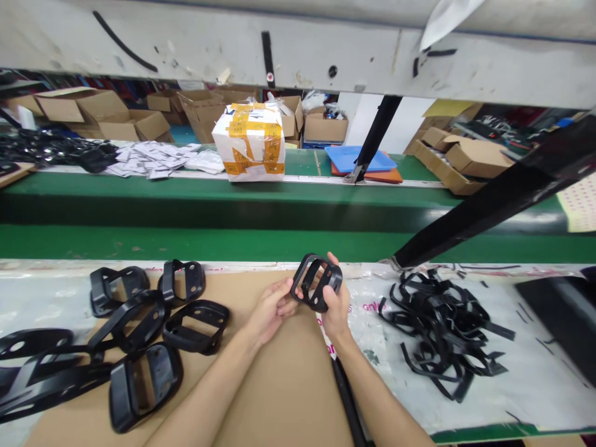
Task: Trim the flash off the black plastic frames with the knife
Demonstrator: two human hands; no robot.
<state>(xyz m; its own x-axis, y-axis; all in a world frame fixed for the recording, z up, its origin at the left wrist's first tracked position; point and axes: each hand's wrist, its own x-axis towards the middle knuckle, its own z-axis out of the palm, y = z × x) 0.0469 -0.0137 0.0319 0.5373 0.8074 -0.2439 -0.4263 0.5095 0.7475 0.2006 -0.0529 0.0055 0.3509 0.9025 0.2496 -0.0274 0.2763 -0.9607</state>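
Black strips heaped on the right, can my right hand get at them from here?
Probably yes: nothing seems to stand between the right hand and the black strips, though that hand is holding a black frame.

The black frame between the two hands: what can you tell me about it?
The black frame looks like smooth moulded plastic with a slight sheen: a rounded loop joined to a broader side with round holes, open through the middle. It is held tilted near the far right corner of the brown cardboard. The right hand grips its right side, thumb in front; the left hand seems to pinch its left edge.
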